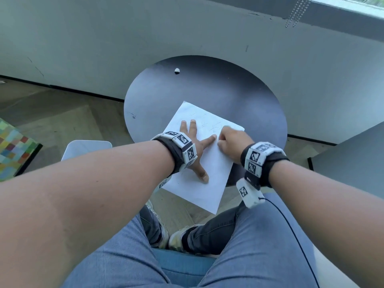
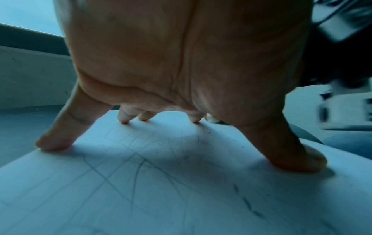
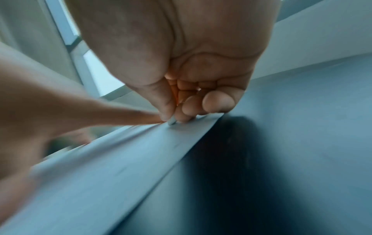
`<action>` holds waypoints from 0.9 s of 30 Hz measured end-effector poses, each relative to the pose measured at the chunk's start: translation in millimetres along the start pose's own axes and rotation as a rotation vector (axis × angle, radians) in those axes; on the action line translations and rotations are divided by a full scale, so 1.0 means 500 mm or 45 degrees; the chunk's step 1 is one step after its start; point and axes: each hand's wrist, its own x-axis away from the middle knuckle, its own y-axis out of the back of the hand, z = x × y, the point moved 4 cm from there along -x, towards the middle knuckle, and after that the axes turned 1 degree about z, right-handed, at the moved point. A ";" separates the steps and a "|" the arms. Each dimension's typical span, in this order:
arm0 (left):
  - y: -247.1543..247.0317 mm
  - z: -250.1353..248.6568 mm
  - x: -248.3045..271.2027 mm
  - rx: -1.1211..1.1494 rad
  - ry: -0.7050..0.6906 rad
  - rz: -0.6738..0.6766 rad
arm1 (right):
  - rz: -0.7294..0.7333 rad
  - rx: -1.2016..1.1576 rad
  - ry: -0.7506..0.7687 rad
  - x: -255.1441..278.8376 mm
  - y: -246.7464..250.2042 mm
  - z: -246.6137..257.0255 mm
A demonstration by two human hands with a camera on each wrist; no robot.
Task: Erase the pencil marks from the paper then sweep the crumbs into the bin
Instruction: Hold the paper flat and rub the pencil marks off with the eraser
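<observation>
A white sheet of paper (image 1: 209, 177) lies on a round dark table (image 1: 207, 90), its near corner hanging over the table's edge. My left hand (image 1: 193, 142) presses on the paper with fingers spread and straight; the left wrist view shows its fingertips (image 2: 52, 144) planted on the sheet (image 2: 181, 198). Faint pencil marks (image 2: 138, 171) cross under the palm, and dark crumbs (image 2: 247, 203) lie near the thumb. My right hand (image 1: 230, 140) is curled at the paper's right edge, pinching a small pale eraser (image 3: 171, 122) against the sheet (image 3: 120, 167), close to the left index finger.
A small white lump (image 1: 177, 70) sits at the table's far side. A white bin (image 1: 87, 149) stands on the floor left of the table. A grey wall runs close behind. A colourful checked object (image 1: 14, 148) lies at far left. My knees are under the table's near edge.
</observation>
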 end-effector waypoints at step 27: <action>-0.016 -0.003 -0.029 -0.013 -0.018 -0.015 | 0.008 -0.464 -0.071 0.018 0.026 -0.018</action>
